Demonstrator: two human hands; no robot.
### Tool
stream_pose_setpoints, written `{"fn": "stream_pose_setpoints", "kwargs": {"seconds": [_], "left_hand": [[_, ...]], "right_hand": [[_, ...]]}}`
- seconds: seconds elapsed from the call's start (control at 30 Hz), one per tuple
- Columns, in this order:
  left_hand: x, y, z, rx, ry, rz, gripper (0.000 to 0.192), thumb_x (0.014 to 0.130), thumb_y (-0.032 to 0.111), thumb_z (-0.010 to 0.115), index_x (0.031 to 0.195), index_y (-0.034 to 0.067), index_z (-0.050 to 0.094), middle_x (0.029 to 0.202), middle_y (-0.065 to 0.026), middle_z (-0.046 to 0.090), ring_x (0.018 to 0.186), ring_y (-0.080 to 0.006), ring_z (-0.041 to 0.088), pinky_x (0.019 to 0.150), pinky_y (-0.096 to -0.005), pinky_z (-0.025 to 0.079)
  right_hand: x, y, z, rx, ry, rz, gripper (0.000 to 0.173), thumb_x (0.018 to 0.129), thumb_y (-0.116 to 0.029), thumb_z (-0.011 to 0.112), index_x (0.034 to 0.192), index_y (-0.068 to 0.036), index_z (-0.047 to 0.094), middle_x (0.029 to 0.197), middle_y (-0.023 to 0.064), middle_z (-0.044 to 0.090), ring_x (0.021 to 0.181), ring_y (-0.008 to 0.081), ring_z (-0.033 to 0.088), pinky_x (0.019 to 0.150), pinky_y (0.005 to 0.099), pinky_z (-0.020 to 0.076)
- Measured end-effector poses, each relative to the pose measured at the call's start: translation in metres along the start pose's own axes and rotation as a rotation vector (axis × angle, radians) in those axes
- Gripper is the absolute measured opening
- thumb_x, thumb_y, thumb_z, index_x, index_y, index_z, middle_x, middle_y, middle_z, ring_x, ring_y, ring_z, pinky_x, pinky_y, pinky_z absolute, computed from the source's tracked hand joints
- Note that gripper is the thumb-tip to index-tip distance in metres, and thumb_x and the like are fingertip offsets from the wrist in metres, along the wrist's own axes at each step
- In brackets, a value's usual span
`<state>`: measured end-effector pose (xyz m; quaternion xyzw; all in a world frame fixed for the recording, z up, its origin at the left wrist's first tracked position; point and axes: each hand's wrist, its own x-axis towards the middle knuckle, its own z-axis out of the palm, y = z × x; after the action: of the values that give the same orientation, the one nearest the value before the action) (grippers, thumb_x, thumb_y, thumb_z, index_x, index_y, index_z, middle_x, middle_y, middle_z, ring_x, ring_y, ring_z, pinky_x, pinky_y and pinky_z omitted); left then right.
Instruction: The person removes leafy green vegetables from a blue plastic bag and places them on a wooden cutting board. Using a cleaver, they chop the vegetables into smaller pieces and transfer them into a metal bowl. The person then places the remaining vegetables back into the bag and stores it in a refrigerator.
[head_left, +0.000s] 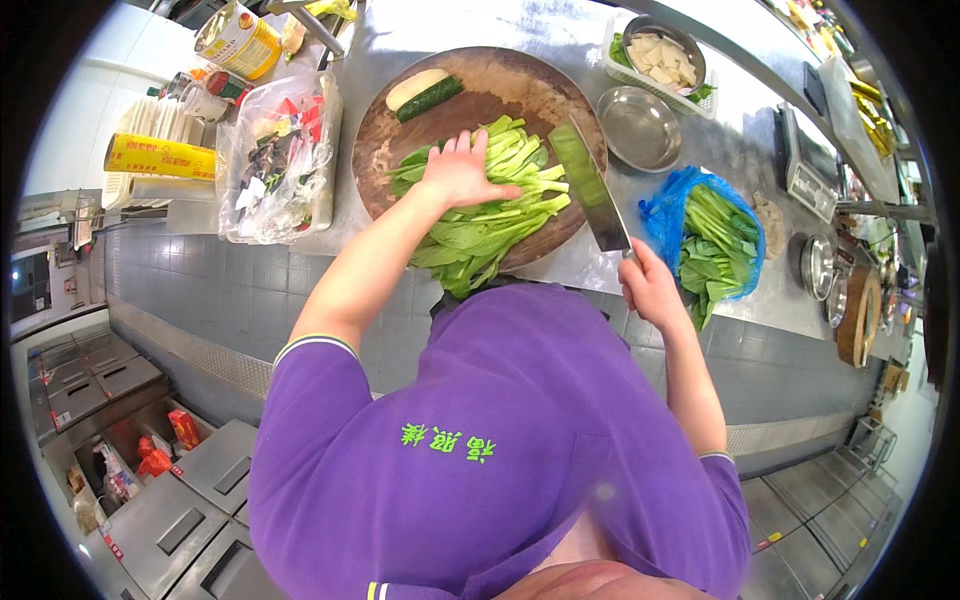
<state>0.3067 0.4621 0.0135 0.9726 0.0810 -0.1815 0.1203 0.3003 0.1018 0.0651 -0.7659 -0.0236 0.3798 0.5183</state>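
Observation:
A heap of leafy greens (480, 225) lies on a round wooden chopping block (375, 150), its leaves hanging over the near edge. My left hand (469, 174) rests flat on top of the greens, fingers spread. In my right hand (651, 285) is the handle of a cleaver (592, 187); its broad blade is over the block's right side, beside the cut stem ends. Behind my left hand, a cut piece of zucchini (424, 94) sits on the block. More greens (712, 232) fill a blue plastic bag (664, 202) to the right of my right hand.
At the left stands a clear plastic bin of scraps (336, 150), near a yellow box (165, 156) and a large can (244, 45). An empty metal bowl (640, 127) stands right of the block. Behind it, a bowl of pale slices (664, 60) sits on a white basket (705, 101). A scale (810, 180) is farther right.

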Motion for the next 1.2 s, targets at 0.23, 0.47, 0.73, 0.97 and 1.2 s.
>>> {"fn": "stream_pose_setpoints", "kwargs": {"seconds": [0.23, 0.47, 0.73, 0.97, 1.2], "left_hand": [[-0.016, 0.013, 0.022, 0.136, 0.140, -0.018, 0.130, 0.070, 0.084, 0.067, 0.157, -0.003, 0.027, 0.158, -0.0276, 0.034, 0.144, -0.0389, 0.037, 0.115, -0.0562, 0.032], [-0.013, 0.015, 0.031, 0.142, 0.188, -0.017, 0.124, 0.073, 0.080, 0.066, 0.157, -0.003, 0.029, 0.159, -0.0270, 0.034, 0.144, -0.0382, 0.037, 0.117, -0.0534, 0.029], [-0.009, 0.011, 0.030, 0.108, 0.163, -0.050, 0.123, 0.075, 0.080, 0.065, 0.159, -0.001, 0.026, 0.162, -0.0249, 0.030, 0.147, -0.0374, 0.032, 0.119, -0.0536, 0.026], [-0.013, 0.002, 0.031, 0.177, 0.277, -0.027, 0.123, 0.076, 0.083, 0.061, 0.157, -0.004, 0.029, 0.159, -0.0285, 0.032, 0.146, -0.0416, 0.034, 0.119, -0.0572, 0.026], [-0.016, -0.007, 0.045, 0.136, 0.340, 0.013, 0.104, 0.090, 0.074, 0.052, 0.152, -0.007, 0.035, 0.153, -0.0273, 0.040, 0.142, -0.0391, 0.038, 0.118, -0.0526, 0.027]], "right_hand": [[0.056, -0.025, 0.037, -0.497, 0.159, -0.213, 0.046, 0.108, -0.042, 0.042, 0.131, -0.007, 0.063, 0.095, 0.0246, 0.072, 0.091, 0.0459, 0.068, 0.083, 0.0508, 0.0526], [0.094, -0.032, 0.060, -0.729, 0.138, -0.137, 0.048, 0.108, -0.042, 0.037, 0.122, -0.004, 0.064, 0.105, 0.0295, 0.070, 0.104, 0.0504, 0.064, 0.092, 0.0569, 0.0498], [0.074, -0.025, 0.048, -0.719, 0.141, -0.088, 0.050, 0.109, -0.042, 0.037, 0.117, -0.002, 0.066, 0.109, 0.0312, 0.068, 0.108, 0.0508, 0.062, 0.093, 0.0555, 0.0486], [0.072, -0.046, 0.028, -0.687, 0.096, -0.136, 0.052, 0.108, -0.047, 0.038, 0.126, -0.007, 0.065, 0.111, 0.0290, 0.069, 0.109, 0.0512, 0.062, 0.093, 0.0550, 0.0499], [0.071, -0.051, 0.064, -0.687, 0.132, -0.217, 0.049, 0.109, -0.045, 0.039, 0.126, -0.007, 0.065, 0.109, 0.0295, 0.069, 0.108, 0.0512, 0.062, 0.093, 0.0560, 0.0492]]}}
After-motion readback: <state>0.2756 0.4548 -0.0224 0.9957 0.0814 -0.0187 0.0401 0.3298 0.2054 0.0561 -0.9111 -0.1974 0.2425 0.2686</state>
